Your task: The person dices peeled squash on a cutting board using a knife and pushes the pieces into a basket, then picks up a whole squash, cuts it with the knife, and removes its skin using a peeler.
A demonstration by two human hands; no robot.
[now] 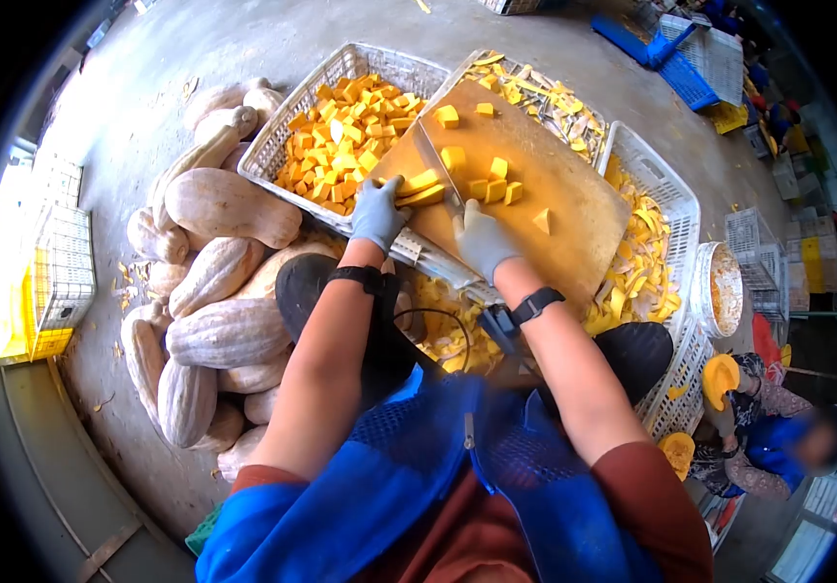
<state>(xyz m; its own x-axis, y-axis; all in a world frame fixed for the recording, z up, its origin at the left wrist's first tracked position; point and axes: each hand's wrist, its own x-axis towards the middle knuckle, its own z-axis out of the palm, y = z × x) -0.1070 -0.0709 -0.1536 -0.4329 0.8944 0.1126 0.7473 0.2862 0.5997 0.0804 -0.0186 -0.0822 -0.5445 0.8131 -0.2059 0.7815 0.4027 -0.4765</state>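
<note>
My left hand (377, 216), in a grey glove, is closed on orange pumpkin strips (422, 187) at the near left part of the wooden cutting board (579, 228). My right hand (483, 241), gloved too, grips a knife; its handle is mostly hidden by the hand. The knife blade (435, 158) points away and to the left across the board, beside the right end of the strips. Just right of the blade lie a pumpkin chunk (453, 158) and several cut blocks (498, 167). A wedge-shaped piece (543, 221) sits apart, nearer the board's middle.
Left of the board, a white crate (265, 160) holds pumpkin cubes (346, 136). Crates of peelings (647, 243) stand behind and right. Whole pumpkins (229, 332) are piled on the floor at left. A white bucket (720, 290) and another person (773, 452) handling pumpkin are at right.
</note>
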